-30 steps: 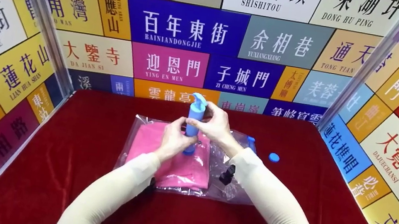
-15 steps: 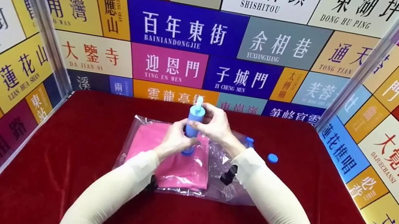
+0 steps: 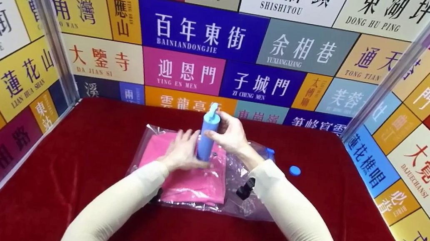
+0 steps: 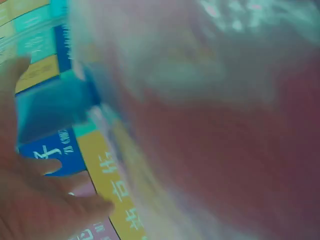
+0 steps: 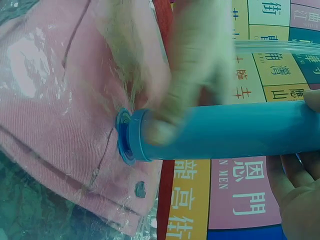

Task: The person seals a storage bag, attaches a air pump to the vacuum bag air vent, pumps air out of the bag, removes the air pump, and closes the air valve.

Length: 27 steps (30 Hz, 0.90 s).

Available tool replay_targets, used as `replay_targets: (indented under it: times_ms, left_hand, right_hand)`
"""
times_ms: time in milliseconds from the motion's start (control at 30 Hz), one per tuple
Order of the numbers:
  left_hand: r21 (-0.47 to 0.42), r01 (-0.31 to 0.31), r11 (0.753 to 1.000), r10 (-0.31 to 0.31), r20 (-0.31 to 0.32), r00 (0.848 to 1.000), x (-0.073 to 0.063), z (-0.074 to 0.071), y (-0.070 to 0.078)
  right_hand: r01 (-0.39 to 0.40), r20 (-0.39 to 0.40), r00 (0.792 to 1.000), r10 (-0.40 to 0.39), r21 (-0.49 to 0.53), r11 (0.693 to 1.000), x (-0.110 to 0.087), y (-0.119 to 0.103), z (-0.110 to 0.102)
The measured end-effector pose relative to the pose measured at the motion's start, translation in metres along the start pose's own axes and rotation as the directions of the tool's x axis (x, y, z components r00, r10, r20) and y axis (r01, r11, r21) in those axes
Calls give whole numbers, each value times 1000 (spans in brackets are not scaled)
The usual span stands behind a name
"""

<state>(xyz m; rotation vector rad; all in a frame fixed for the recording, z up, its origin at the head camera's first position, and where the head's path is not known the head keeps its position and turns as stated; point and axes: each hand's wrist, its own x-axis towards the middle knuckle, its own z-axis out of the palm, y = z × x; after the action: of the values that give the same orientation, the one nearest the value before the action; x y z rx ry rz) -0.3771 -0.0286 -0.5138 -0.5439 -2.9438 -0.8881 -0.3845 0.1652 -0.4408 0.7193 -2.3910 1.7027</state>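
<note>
A blue hand pump (image 3: 206, 140) stands upright over a clear plastic bag (image 3: 234, 205) that has a folded pink cloth (image 3: 195, 187) inside. In the right wrist view the pump's lower end sits at a round blue valve (image 5: 125, 136) on the bag. My right hand (image 3: 232, 134) grips the pump's upper part, just below its small handle (image 3: 213, 109). Beside the lower barrel, my left hand (image 3: 182, 151) is blurred, its fingers spread and its thumb by the pump's base. The left wrist view shows that hand next to the barrel, also blurred.
A round blue cap (image 3: 294, 171) lies on the red velvet cloth (image 3: 312, 209) right of the bag. A small blue piece (image 3: 270, 151) sits at the bag's far right edge. Walls with colourful lettered panels (image 3: 202, 28) enclose the table at the back and sides.
The pump's handle has turned from pointing left to a narrower, upright look. My left hand has let go of the barrel, spread its fingers and shifted slightly down. My right hand keeps its grip.
</note>
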Motion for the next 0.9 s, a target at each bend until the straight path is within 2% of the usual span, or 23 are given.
replay_targets:
  times_ms: [67,133,400,500,567,733,900]
  left_hand:
    - [136,52,989,-62,70,996,-4,1,-5]
    - [205,78,976,-104,120,987,-6,2,-9]
    - [289,129,949,-206,252,946,-11,3,-13]
    - [299,137,944,-223,274,935,-12,4,-14]
    - [305,134,943,-223,279,934,-14,5,-15]
    - [333,115,936,-213,275,938,-15,8,-16]
    - [363,102,926,-209,271,940,-14,11,-18]
  right_hand:
    - [-17,-13,1000,17,-2,1000,0,0,1]
    - [-31,-26,999,31,0,1000,0,0,2]
    - [-52,-78,996,46,-69,996,1,-2,5]
    - [-66,-87,994,59,-74,995,1,-1,7]
    - [-75,-93,993,69,-65,995,1,0,8]
    - [-93,-128,988,84,-64,994,2,2,11]
    - [-85,-208,976,61,-109,990,4,4,17]
